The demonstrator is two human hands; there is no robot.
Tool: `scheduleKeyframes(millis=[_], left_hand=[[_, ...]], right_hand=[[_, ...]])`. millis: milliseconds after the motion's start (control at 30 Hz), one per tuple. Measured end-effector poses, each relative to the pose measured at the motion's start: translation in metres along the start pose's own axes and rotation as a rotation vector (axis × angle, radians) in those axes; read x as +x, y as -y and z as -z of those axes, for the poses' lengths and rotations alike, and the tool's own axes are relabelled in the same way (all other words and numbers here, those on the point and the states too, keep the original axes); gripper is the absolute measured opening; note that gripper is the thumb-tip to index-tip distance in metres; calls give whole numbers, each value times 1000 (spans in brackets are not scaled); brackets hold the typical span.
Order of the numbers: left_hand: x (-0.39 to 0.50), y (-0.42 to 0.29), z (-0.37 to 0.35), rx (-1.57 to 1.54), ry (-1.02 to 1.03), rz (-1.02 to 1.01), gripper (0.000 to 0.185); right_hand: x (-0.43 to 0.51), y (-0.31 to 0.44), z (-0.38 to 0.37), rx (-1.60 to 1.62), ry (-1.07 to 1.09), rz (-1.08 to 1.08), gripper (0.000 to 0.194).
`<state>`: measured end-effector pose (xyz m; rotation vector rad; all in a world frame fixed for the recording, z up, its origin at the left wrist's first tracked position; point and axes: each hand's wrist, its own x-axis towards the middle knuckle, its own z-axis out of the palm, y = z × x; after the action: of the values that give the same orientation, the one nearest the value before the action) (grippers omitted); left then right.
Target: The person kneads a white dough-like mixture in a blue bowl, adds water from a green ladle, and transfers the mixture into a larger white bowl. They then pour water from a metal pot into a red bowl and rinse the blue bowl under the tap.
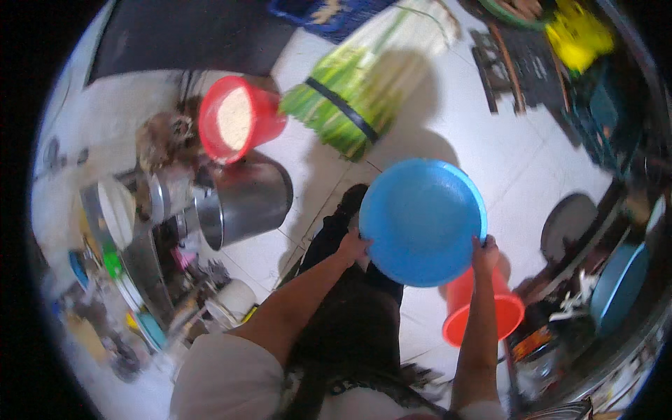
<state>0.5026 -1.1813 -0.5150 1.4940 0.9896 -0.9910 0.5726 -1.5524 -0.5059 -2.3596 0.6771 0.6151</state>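
A round blue plastic basin (422, 220) is held in front of me by its rim. My left hand (354, 248) grips its lower left edge, and my right hand (485, 252) grips its lower right edge. The basin's inside faces up and shows nothing in it. Beneath my right forearm stands a red plastic bucket (454, 294), partly hidden by the basin and the arm. Beyond the basin, on the tiled floor, lies a large bundle of green onions (341, 100) bound with a black band.
To the left are a red bucket of pale powder or grain (233, 118) and a large metal pot (252, 202), beside cluttered kitchenware. A blue crate (349, 18) is at the top. On the right are a yellow plastic bag (580, 39) and another blue basin (619, 289).
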Motion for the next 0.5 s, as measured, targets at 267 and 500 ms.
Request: scheduleKeyframes(millis=[267, 500], left_hand=[[-131, -32, 135, -59, -372, 85, 40], [-131, -59, 272, 68, -661, -227, 54]], right_hand=[[-54, 255, 19, 166, 290, 435, 29], [-93, 443, -29, 132, 461, 674, 46]])
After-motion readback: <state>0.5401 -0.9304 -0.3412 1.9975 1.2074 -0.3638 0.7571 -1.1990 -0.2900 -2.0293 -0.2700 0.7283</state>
